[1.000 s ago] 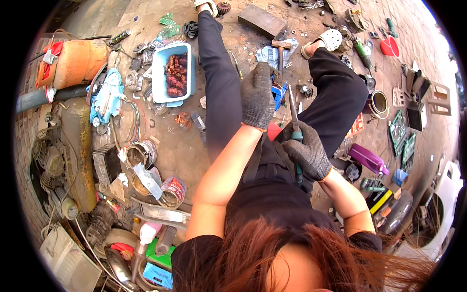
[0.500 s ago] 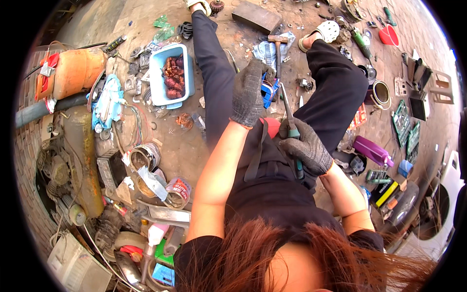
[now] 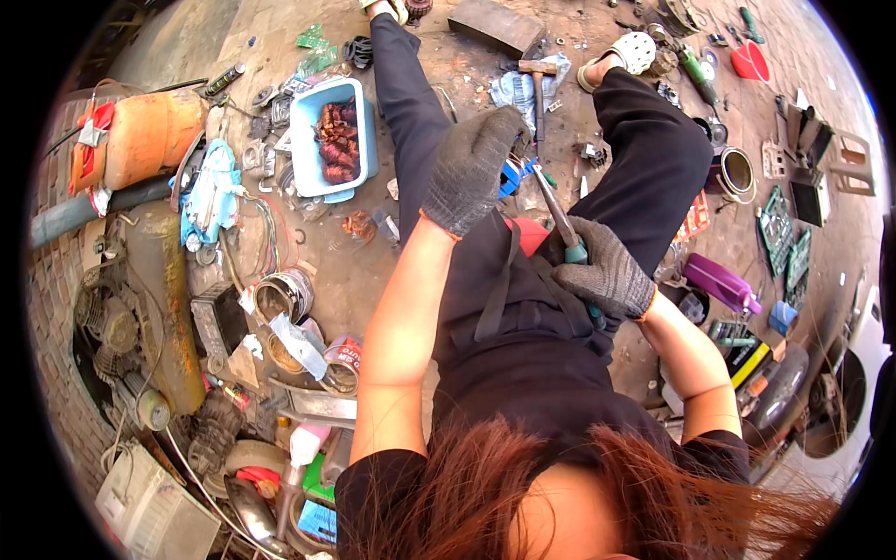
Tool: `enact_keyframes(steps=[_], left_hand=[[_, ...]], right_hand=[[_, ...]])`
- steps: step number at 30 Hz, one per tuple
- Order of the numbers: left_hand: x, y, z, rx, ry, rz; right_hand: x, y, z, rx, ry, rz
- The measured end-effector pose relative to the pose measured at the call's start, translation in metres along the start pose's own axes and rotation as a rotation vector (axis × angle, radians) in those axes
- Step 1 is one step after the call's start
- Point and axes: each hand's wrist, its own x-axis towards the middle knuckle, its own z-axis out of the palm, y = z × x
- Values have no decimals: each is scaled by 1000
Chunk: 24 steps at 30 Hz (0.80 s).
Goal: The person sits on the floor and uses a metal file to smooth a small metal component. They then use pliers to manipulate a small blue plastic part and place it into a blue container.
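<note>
My left hand [image 3: 474, 170], in a dark grey knitted glove, has its fingers curled round a small blue part [image 3: 510, 179], most of which the glove hides. My right hand [image 3: 607, 271], gloved alike, grips a pair of long-nose pliers [image 3: 560, 217] with green handles. The slim metal jaws point up and left, their tip at or very near the blue part; contact cannot be made out. Both hands are over my lap, between my spread legs. Beyond them a wooden-handled hammer [image 3: 539, 98] lies on a light blue cloth [image 3: 511, 91].
Left of my leg stands a light blue tub [image 3: 308, 182] with copper windings [image 3: 338, 145]. Opened tins [image 3: 284, 295] and an orange gas cylinder [image 3: 154, 140] are farther left. On the right lie a purple bottle [image 3: 721, 283], green circuit boards [image 3: 775, 229] and a red bucket [image 3: 749, 62].
My left hand has shifted slightly left and turned a little. My right hand has moved slightly right with the pliers, whose jaws now lean further left.
</note>
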Motion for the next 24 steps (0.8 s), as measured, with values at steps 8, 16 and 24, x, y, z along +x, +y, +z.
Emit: enact_keyframes(steps=[8,16,24], left_hand=[[-10,10,44,-484,337,-119],[-11,11,61,-792,468,-355],[16,-64,62,-831,509,-437]], right_hand=[[2,6,23,-21,264,-127],[11,11,22,-137,418,-274],[27,28,25,-220,579,-269]])
